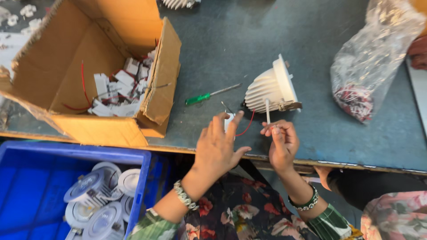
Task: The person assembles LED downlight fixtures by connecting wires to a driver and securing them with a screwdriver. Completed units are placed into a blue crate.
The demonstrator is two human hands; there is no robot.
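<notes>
Nearest the camera, left hand (219, 149) spreads its fingers over a small white part (228, 121) trailing a red wire (247, 125). Right hand (280, 140) pinches a thin wire end. Just beyond the right hand, a white finned lamp housing (271, 88) lies on its side, axis left-right, on the grey-green bench (320, 129). Cardboard box (95, 66) far left; green screwdriver (209, 95) between.

A small white part (228, 121) sits mostly hidden behind the left hand (218, 149); a finned white fixture (180, 3) is cut off by the top edge; the clear bag's (373, 58) contents are blurred.
</notes>
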